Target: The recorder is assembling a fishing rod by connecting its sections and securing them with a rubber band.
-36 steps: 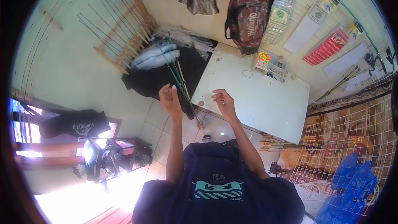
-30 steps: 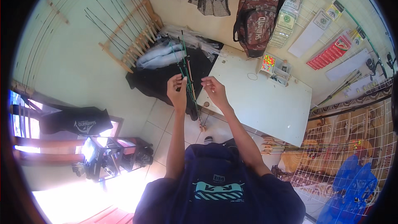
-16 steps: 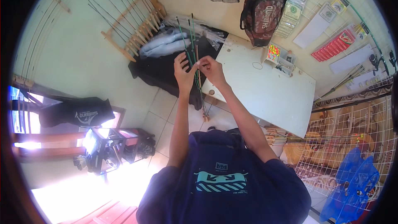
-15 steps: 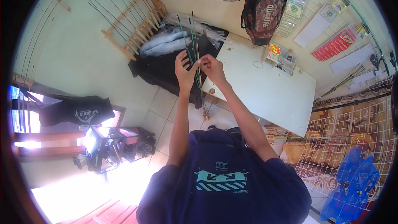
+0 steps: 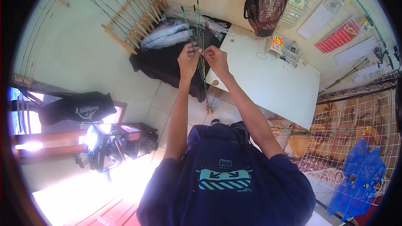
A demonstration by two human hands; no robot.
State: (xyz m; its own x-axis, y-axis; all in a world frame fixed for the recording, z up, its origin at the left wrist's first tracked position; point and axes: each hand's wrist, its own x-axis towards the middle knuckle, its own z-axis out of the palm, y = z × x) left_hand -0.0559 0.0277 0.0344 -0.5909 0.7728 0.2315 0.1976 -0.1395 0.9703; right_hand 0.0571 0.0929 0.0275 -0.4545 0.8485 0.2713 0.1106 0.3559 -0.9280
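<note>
the bundled green fishing rods [image 5: 203, 73] are running through the upper middle, passing just behind the closely gathered fingertips; the left hand [image 5: 188, 62] is overlapping them, the right hand [image 5: 218, 62] sitting beside. whether either is pinching something thin, the view isn't showing. tips [image 5: 197, 3] are pointing up, slightly leftward, from butts [image 5: 209, 110] near centre.

Place: you're in what looks like a tackle shop
Rods [image 5: 109, 11]: racked ahead-left of your fingers [image 5: 212, 51]
Carded packets [image 5: 338, 37]: hung right of your fingers
Camouflage bag [image 5: 269, 5]: hanging ahead-right of them
Bench [image 5: 272, 83]: right of them, with compartment box [image 5: 289, 53]
</note>
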